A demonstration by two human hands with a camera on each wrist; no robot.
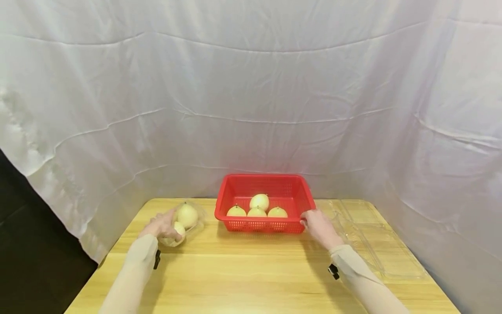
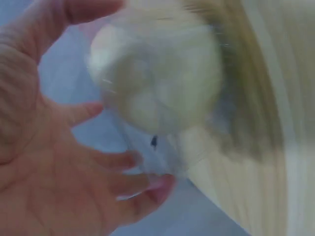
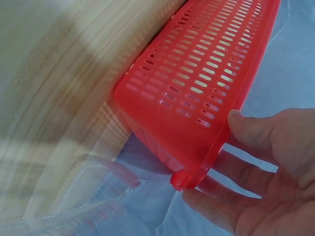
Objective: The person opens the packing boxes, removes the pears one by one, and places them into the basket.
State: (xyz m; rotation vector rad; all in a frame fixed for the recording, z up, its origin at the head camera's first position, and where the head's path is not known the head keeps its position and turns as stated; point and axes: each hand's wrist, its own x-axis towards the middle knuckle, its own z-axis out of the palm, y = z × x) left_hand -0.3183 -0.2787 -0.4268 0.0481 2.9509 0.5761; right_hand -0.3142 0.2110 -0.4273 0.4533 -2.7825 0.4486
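Observation:
At the table's left, my left hand (image 1: 160, 226) holds a clear plastic container (image 1: 201, 215) with two pale yellow pears (image 1: 187, 216) in it. The left wrist view, blurred, shows the fingers curled against the clear wall beside one pear (image 2: 162, 73). My right hand (image 1: 322, 227) grips the near right corner of a red plastic basket (image 1: 294, 227). In the right wrist view its thumb lies on the basket's rim and its fingers are under it. Several pears (image 1: 259, 202) sit inside the basket.
Clear plastic containers (image 1: 386, 248) lie along the right side of the wooden table (image 1: 235, 279), close to my right forearm. A pale cloth (image 1: 251, 131) hangs behind the table and on both sides.

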